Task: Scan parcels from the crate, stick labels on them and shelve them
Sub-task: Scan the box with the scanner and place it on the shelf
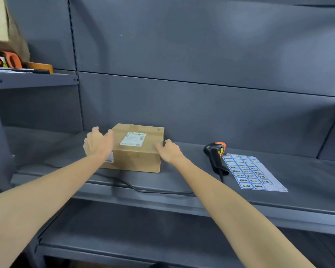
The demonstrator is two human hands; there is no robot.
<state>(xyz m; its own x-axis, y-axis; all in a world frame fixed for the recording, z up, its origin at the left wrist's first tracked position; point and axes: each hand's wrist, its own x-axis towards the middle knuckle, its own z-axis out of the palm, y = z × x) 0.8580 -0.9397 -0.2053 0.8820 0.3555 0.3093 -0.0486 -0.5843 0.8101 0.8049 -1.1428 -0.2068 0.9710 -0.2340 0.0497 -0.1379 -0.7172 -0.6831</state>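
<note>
Resting on the grey metal shelf, a brown cardboard parcel is seen close to the back panel, left of centre, with a white shipping label on its top face and a smaller sticker on its front-left side.

The left hand is placed at the parcel's left edge, fingers spread and relaxed, not curled round anything; the thumb side is seen against the top-left corner of the box. Whether the palm is actually pressed to the side face cannot be told, as that face is hidden by the hand.

The right hand is held at the parcel's right front corner, fingers extended and loosely together, fingertips touching or just beside the right side of the box. Nothing is gripped or pinched by it. Both forearms are stretched forward over the shelf edge.

A black handheld scanner with an orange top is laid on the same shelf, well to the right of the parcel, its cable run along the shelf front. A sheet of blue-bordered labels is laid flat just beside the scanner on its right, some cells blank, others printed.

On a higher shelf at upper left, an orange-handled tool and a cardboard box are partly seen.
</note>
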